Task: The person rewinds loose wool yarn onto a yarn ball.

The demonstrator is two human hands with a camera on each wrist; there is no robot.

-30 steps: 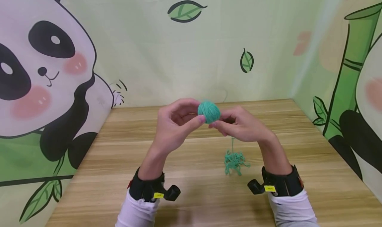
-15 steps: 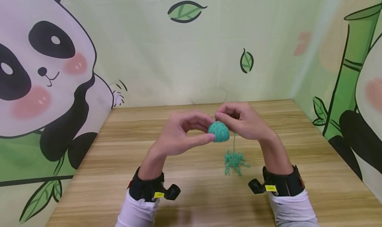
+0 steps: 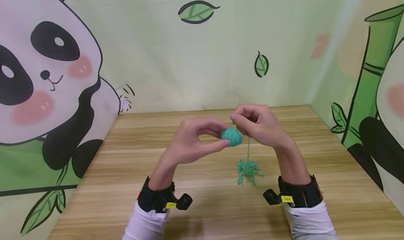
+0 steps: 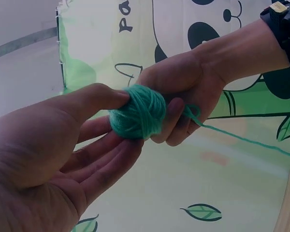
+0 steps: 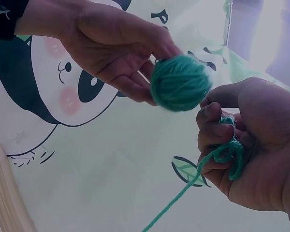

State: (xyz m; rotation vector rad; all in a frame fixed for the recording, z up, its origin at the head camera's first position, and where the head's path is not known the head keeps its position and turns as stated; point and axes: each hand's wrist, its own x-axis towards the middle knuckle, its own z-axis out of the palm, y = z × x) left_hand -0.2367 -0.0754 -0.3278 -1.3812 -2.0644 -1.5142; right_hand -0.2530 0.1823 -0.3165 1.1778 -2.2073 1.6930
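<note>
- Above the surface (image 3: pixel 110 184), the left hand (image 3: pixel 192 143) pinches the yarn ball (image 3: pixel 231 137), thumb and fingertips spread only by its width.
- Right hand (image 3: pixel 260 126): fingers curled, gripping the yarn strand (image 3: pixel 248 149); small loops (image 5: pixel 236 164) bunch inside them.
- Change noted: the right hand, beside the ball a second ago, is now higher; a short length of strand shows between ball and fingertips.
- Judgement: yarn is being carried round the ball.
- Loose heap (image 3: pixel 247 168): unmoved on the surface, strand rising from it; winding appears incomplete.
</note>
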